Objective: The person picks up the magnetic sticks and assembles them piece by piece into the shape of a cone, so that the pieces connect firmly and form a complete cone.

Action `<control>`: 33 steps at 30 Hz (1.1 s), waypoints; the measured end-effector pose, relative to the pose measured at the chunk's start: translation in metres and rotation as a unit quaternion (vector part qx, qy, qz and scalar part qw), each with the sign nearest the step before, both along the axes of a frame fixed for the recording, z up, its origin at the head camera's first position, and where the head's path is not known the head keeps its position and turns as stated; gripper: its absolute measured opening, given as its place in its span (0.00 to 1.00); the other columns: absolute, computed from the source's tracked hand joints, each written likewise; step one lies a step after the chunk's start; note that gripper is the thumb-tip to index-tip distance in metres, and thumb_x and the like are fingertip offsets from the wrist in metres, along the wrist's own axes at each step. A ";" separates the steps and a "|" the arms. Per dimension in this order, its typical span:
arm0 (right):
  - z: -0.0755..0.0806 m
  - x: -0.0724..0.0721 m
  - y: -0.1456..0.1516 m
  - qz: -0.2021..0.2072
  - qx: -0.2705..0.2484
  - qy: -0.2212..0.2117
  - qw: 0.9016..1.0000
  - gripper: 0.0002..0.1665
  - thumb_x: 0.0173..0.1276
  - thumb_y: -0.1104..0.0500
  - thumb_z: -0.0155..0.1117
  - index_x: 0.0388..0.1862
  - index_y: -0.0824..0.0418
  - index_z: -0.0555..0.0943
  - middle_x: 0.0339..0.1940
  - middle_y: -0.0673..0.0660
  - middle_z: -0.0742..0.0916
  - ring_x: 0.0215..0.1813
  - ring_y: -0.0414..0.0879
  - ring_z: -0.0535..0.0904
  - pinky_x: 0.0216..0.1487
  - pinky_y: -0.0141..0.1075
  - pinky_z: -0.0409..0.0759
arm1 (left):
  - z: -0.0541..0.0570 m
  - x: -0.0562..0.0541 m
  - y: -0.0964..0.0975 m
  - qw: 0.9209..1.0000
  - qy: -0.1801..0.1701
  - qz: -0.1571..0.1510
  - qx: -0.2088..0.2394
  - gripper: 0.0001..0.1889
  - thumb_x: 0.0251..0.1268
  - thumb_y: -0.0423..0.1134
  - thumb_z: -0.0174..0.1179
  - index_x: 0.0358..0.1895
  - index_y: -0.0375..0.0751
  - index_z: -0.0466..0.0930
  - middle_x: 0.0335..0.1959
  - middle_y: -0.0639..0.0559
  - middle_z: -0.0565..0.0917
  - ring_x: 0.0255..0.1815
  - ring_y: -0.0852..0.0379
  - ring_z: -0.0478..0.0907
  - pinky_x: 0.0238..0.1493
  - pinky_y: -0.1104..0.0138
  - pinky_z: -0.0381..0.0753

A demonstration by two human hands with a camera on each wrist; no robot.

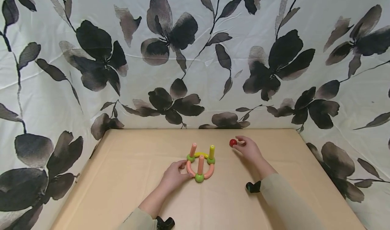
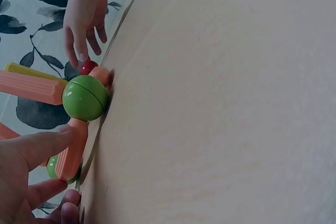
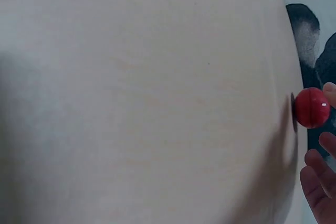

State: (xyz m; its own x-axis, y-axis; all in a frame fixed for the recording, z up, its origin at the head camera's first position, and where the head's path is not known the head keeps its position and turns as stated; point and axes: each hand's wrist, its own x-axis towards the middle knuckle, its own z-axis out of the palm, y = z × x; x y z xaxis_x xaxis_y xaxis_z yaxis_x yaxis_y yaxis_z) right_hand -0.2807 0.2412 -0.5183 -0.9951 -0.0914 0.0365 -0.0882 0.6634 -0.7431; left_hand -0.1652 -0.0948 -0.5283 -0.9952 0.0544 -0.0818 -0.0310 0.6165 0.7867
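A toy frame of rods and balls [image 1: 209, 171] stands on the table, with a ring of pink and yellow curved rods joined by green balls [image 1: 199, 178]. Two pink rods and one yellow rod [image 1: 211, 152] rise from those balls. My left hand [image 1: 176, 175] pinches a pink curved rod [image 2: 73, 153] at the frame's left side, thumb on one face and a finger on the other. Farther back and to the right lies a red ball [image 1: 233, 142]. My right hand [image 1: 249, 149] is at it, thumb and forefinger tips right beside the ball, the other fingers spread loosely in the right wrist view.
The frame and ball are on a tan table [image 1: 122, 176], whose far edge runs close behind the red ball. A white cloth with dark flowers [image 1: 213, 71] hangs behind and at both sides. Black wrist straps [image 1: 253, 187] stick out from the sleeves.
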 end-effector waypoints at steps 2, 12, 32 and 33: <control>-0.002 -0.003 -0.002 0.003 0.010 0.002 1.000 0.32 0.66 0.57 0.70 0.68 0.62 0.74 0.60 0.66 0.80 0.57 0.60 0.78 0.59 0.55 0.73 | 0.000 -0.001 0.001 1.000 0.002 -0.002 -0.001 0.36 0.51 0.51 0.76 0.64 0.41 0.77 0.45 0.49 0.79 0.43 0.53 0.74 0.45 0.55 0.75; -0.009 -0.012 -0.008 -0.008 0.051 0.017 0.998 0.28 0.64 0.57 0.72 0.63 0.61 0.78 0.53 0.63 0.84 0.52 0.57 0.79 0.56 0.53 0.74 | -0.002 -0.002 0.002 1.000 -0.001 -0.006 -0.006 0.36 0.52 0.51 0.76 0.64 0.41 0.77 0.45 0.49 0.79 0.41 0.53 0.73 0.43 0.56 0.75; 0.016 0.003 -0.025 0.010 0.047 0.062 0.997 0.28 0.66 0.53 0.70 0.64 0.57 0.79 0.54 0.57 0.84 0.52 0.55 0.77 0.50 0.48 0.75 | -0.004 0.000 0.002 1.000 0.009 -0.001 -0.006 0.36 0.51 0.51 0.76 0.63 0.42 0.78 0.44 0.50 0.78 0.40 0.53 0.71 0.41 0.57 0.74; 0.019 0.005 -0.028 0.013 0.045 0.068 0.997 0.28 0.66 0.53 0.70 0.64 0.56 0.79 0.55 0.57 0.84 0.51 0.54 0.77 0.49 0.48 0.76 | -0.004 0.000 0.002 1.000 0.010 0.000 -0.005 0.36 0.51 0.51 0.76 0.63 0.42 0.78 0.44 0.50 0.78 0.40 0.53 0.71 0.41 0.57 0.74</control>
